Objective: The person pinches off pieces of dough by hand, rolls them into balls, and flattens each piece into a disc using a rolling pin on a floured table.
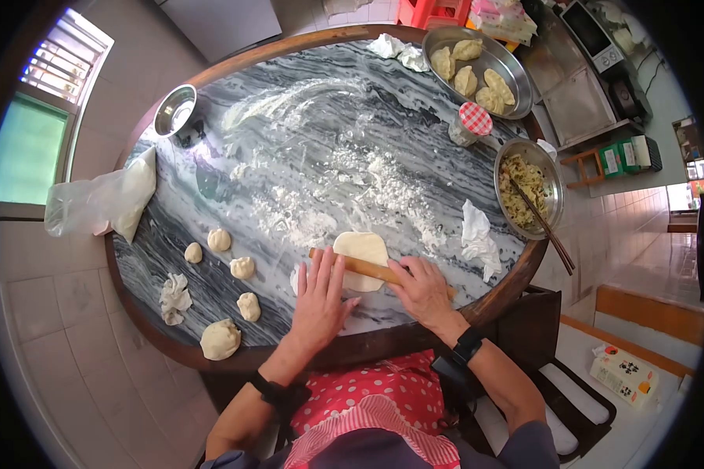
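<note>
A wooden rolling pin lies across a flat oval of rolled dough near the front edge of the marble table. My left hand rests over the pin's left end, fingers stretched out and the thumb pointing toward the dough. At the other end, my right hand has its fingers bent over the pin, whose tip shows past the palm. To the left sit several small dough pieces and a larger dough lump. Loose flour covers the middle of the marble.
A steel bowl of chopped filling with chopsticks stands right. Behind it are a checked-lid jar and a metal basin of filled dumplings. A small metal bowl, a plastic bag and crumpled tissue lie near the rim.
</note>
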Tool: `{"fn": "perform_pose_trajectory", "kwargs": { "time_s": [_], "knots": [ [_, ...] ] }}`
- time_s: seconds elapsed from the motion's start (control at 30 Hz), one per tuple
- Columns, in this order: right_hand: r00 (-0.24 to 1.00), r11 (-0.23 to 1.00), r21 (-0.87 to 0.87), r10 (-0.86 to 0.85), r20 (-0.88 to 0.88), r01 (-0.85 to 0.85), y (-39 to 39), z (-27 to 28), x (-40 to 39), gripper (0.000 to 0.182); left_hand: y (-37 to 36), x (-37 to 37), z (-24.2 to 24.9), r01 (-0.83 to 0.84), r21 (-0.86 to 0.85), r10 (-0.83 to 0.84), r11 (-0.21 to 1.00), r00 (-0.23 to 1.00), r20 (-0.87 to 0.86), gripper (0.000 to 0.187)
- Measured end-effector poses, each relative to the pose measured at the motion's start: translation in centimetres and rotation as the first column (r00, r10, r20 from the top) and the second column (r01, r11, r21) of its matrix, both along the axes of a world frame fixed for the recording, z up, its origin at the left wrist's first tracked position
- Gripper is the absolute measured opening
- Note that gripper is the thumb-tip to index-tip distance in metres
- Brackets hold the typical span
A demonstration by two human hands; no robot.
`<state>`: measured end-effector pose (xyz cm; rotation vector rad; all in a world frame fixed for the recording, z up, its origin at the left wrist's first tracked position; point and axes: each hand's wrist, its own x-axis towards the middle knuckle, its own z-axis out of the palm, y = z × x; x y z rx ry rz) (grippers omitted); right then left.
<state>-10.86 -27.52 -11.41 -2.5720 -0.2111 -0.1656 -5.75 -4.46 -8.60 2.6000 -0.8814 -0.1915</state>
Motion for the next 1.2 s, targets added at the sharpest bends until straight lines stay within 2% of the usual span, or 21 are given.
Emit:
{"fn": "perform_pose_trajectory", "kwargs": {
  "time_s": [0.03,0.17,0.23,0.67,0.87,0.93,0.97,1.03,1.07,1.1,1.13,1.2],
  "knots": [
    [0.999,0.998,-0.057,0.016,0.032,-0.014,0.0,-0.1,0.2,0.047,0.3,0.7,-0.9,0.067,0.129,-0.064,0.989,0.998,-0.028,0.091],
    [0.998,0.989,-0.146,0.015,0.064,-0.005,-0.8,-0.6,1.3,0.05,-0.7,3.1,-1.5,0.128,0.083,-0.119,0.988,0.987,-0.108,0.101],
    [0.992,0.976,-0.214,0.063,0.107,-0.039,-1.5,-0.2,2.6,0.049,-1.7,4.3,-1.7,0.122,0.071,-0.117,0.99,0.99,-0.076,0.113],
    [0.988,0.971,-0.192,-0.124,0.098,0.141,-3.0,-0.8,6.9,0.057,-5.6,9.9,-2.4,0.151,0.098,-0.143,0.984,0.986,-0.087,0.133],
    [0.958,0.951,-0.183,-0.213,0.193,0.249,-3.6,-1.2,7.4,0.054,-6.8,10.8,-2.5,0.089,0.079,-0.094,0.993,0.994,0.051,0.137],
    [0.955,0.964,-0.084,-0.233,0.184,0.251,-4.2,-0.7,7.0,0.052,-7.0,10.9,-2.2,0.001,0.035,0.0,0.999,1.0,-0.008,0.114],
    [0.955,0.965,-0.084,-0.227,0.193,0.247,-4.4,-0.1,6.2,0.052,-6.5,10.7,-2.1,-0.005,0.032,0.005,0.999,1.0,0.001,0.114],
    [0.989,0.989,-0.095,-0.106,0.106,0.116,-4.4,1.3,4.3,0.05,-3.8,9.0,-1.9,-0.188,-0.243,0.196,0.952,0.981,0.01,0.08],
    [0.988,0.989,-0.094,-0.106,0.112,0.116,-4.5,1.1,3.8,0.05,-2.5,7.6,-1.6,-0.23,-0.274,0.215,0.934,0.973,-0.084,0.067],
    [0.996,0.99,-0.129,-0.039,0.075,0.048,-4.6,0.8,3.6,0.049,-1.5,6.4,-1.3,-0.271,-0.305,0.226,0.913,0.958,-0.175,0.054],
    [0.999,0.986,-0.163,0.029,0.032,-0.023,-4.7,0.5,3.4,0.049,-0.8,5.3,-2.0,-0.269,-0.308,0.226,0.913,0.959,-0.17,0.054],
    [0.998,0.994,-0.095,0.058,0.014,-0.056,-4.4,0.6,3.9,0.048,0.0,3.8,-3.0,0.107,-0.151,-0.11,0.983,0.994,-0.015,0.048]
  ]
}}
